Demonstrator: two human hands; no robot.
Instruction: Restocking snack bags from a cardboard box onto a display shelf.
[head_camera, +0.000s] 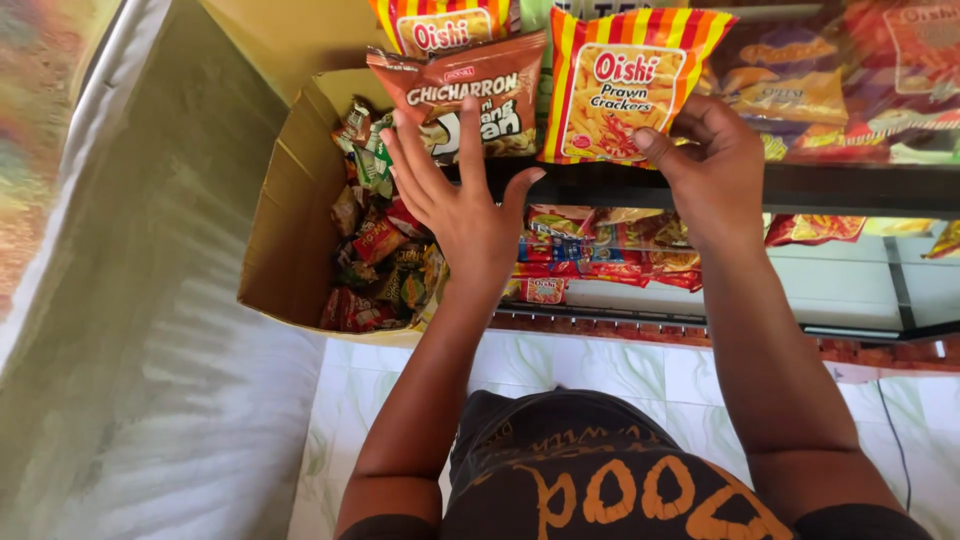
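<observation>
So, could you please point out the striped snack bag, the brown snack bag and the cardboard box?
striped snack bag (625, 85): head view, middle of its front.
brown snack bag (460, 90): head view, upper front.
cardboard box (290, 240): head view, inner left wall.

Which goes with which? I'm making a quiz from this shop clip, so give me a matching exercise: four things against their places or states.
Things:
1. striped snack bag
2. brown snack bag
3. cardboard box
4. left hand

Places or states:
A. open, fingers spread
B. pinched by the right hand
C. filled with small wrapped snacks
D. lying on the glass counter top just beyond the spread fingers

Pairs: 1-B, 2-D, 3-C, 4-A
</observation>
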